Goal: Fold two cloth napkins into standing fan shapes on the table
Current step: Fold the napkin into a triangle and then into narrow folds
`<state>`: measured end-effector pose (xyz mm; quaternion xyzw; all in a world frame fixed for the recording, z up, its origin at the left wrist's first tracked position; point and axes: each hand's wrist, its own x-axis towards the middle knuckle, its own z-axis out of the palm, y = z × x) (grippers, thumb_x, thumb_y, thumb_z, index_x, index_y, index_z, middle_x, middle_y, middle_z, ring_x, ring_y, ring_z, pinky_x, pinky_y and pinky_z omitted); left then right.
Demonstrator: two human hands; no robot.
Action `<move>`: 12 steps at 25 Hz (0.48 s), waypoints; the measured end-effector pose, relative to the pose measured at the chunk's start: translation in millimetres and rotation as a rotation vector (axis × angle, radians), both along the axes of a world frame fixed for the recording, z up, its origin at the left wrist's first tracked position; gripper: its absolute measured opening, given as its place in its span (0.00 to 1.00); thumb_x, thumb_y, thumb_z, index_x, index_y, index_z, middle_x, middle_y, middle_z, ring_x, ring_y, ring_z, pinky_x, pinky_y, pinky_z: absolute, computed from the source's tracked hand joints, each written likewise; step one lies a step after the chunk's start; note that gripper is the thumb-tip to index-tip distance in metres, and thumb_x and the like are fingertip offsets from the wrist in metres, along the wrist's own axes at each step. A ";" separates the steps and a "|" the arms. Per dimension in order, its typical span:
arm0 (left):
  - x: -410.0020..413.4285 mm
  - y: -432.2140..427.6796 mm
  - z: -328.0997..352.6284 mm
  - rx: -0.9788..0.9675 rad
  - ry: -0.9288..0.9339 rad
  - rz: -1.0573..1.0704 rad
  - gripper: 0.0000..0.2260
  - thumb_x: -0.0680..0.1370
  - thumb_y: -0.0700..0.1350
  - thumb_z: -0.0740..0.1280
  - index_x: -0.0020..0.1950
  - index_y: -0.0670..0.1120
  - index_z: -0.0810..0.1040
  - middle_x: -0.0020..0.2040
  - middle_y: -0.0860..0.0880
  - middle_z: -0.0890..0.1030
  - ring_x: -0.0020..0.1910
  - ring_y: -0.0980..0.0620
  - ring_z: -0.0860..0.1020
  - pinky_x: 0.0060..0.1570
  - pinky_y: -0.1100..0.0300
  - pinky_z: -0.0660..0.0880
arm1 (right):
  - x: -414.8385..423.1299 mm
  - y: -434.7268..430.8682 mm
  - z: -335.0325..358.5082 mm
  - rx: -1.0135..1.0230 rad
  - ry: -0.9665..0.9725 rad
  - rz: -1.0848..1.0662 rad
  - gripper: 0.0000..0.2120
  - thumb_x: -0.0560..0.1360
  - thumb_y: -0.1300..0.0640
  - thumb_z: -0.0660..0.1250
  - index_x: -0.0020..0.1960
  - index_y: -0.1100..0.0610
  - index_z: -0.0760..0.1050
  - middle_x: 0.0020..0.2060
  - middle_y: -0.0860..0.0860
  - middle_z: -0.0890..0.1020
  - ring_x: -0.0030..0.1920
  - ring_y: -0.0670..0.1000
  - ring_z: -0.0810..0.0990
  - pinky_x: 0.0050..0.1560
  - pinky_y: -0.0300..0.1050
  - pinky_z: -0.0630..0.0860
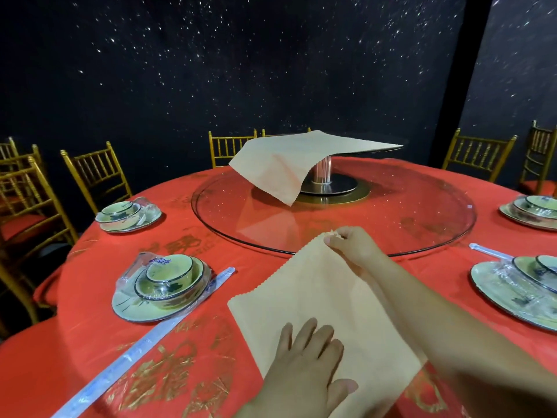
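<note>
One napkin (316,294), likely soft, limp, light: left hand (304,357) flat, pressing it; right hand (351,247) pinching far corner; best gripped at corners.

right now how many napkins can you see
2. The near napkin lies flat under the left hand, its far corner pinched by the right hand. The far napkin drapes over the centre stand. More could be hidden out of view.

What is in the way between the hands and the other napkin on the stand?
Nothing visible. Only the flat glass turntable lies between the right hand and the far napkin. The left hand rests flat on the near napkin; the right pinches its corner.
</note>
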<state>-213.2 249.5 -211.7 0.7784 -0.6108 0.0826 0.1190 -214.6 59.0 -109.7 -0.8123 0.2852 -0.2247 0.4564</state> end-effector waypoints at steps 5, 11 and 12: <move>-1.5 1.2 -8.5 0.071 -0.040 0.076 0.21 0.76 0.65 0.43 0.55 0.57 0.68 0.56 0.59 0.82 0.53 0.55 0.82 0.63 0.51 0.52 | -50.0 56.5 -45.7 -0.667 0.161 0.227 0.26 0.77 0.41 0.49 0.69 0.52 0.67 0.71 0.48 0.67 0.72 0.49 0.62 0.70 0.43 0.57; -1.3 -1.5 -14.0 0.111 -0.131 0.124 0.25 0.77 0.61 0.36 0.57 0.55 0.69 0.54 0.57 0.83 0.53 0.52 0.82 0.69 0.47 0.43 | -27.5 31.0 -72.8 -0.581 0.470 0.308 0.49 0.63 0.27 0.30 0.76 0.52 0.52 0.77 0.49 0.49 0.76 0.46 0.44 0.74 0.43 0.41; -0.6 -2.8 -15.5 0.107 -0.140 0.124 0.25 0.77 0.62 0.36 0.56 0.55 0.69 0.53 0.57 0.84 0.55 0.50 0.80 0.70 0.47 0.41 | -21.0 28.5 -72.6 -0.587 0.503 0.310 0.49 0.63 0.25 0.30 0.76 0.52 0.49 0.77 0.49 0.45 0.76 0.47 0.42 0.74 0.44 0.39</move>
